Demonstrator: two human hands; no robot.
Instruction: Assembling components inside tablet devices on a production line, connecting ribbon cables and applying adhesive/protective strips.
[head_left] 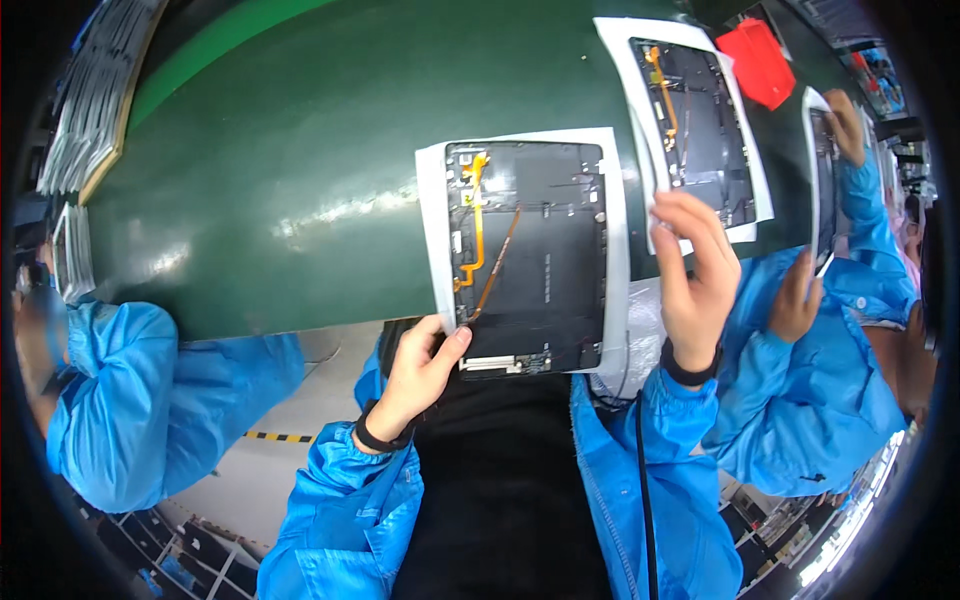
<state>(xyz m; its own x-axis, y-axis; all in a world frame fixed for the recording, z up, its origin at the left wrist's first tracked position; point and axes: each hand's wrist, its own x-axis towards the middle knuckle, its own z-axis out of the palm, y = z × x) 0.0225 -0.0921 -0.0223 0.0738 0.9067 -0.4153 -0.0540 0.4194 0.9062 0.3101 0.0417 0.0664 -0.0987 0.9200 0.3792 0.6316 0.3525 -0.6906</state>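
Note:
A black tablet back housing (pixel 560 250) lies in front of me on a white sheet (pixel 617 200), overhanging the bench's near edge. An orange flex cable (pixel 478 225) runs down its left side, and a thin brown flex strip (pixel 497 265) slants across it. My left hand (pixel 420 372) grips the housing's lower left corner, thumb on top. My right hand (pixel 697 270) is raised to the right of this housing, near the lower left corner of a second housing (pixel 705 130). Its thumb and fingertips are drawn close together; anything between them is too small to make out.
The green bench (pixel 290 180) stretches away to the left. A red tray (pixel 757 62) sits at the far right. Stacked flat pieces (pixel 95 110) stand far left. Blue-sleeved co-workers sit on both sides; the right one (pixel 800 370) holds another housing (pixel 822 185).

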